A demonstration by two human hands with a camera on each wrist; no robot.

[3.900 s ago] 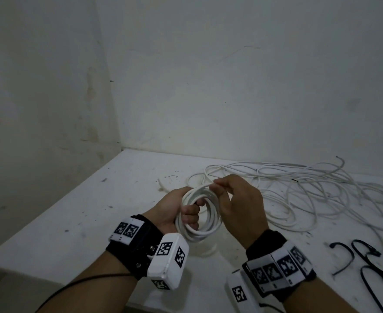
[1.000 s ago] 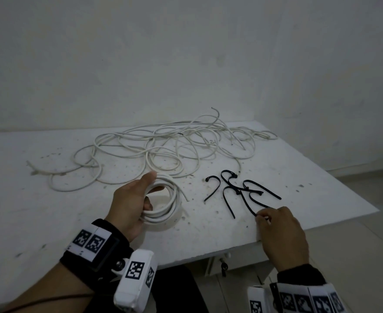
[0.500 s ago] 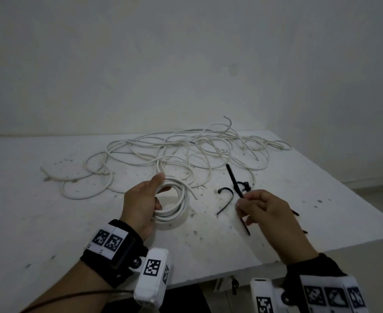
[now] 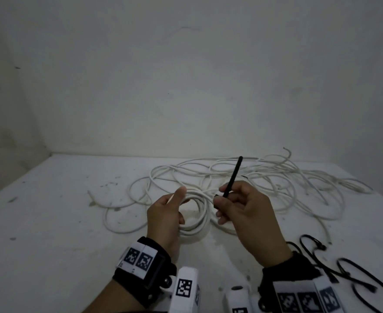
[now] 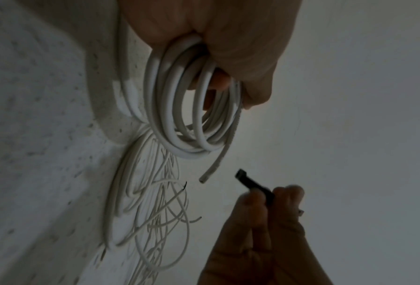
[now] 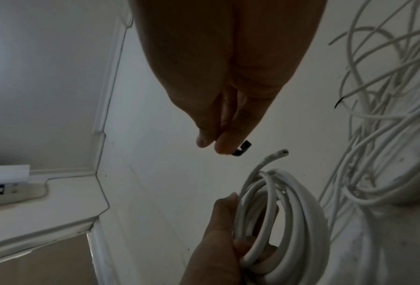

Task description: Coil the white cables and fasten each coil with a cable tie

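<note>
**A:** What is laid out, by size?

**B:** A speckled white table (image 4: 50, 222) is shown, strewn with loose loops of smooth white cable (image 4: 276, 177). Spare black ties (image 4: 344, 267) are seen near its right front edge.

**A:** And the hands?

**B:** A round coil (image 4: 199, 220) is gripped by the left hand (image 4: 165, 218), fingers curled through it, above the table. A stiff black cable tie (image 4: 232, 177), pointing up, is pinched by the right hand (image 4: 247, 213) just beside the coil.

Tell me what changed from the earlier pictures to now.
The right hand left the coiled white cable, reached to the spare black ties on the table, pinched one cable tie and carried it back beside the coil. Unchanged: the left hand grips the coil; the loose white cables lie behind.
</note>
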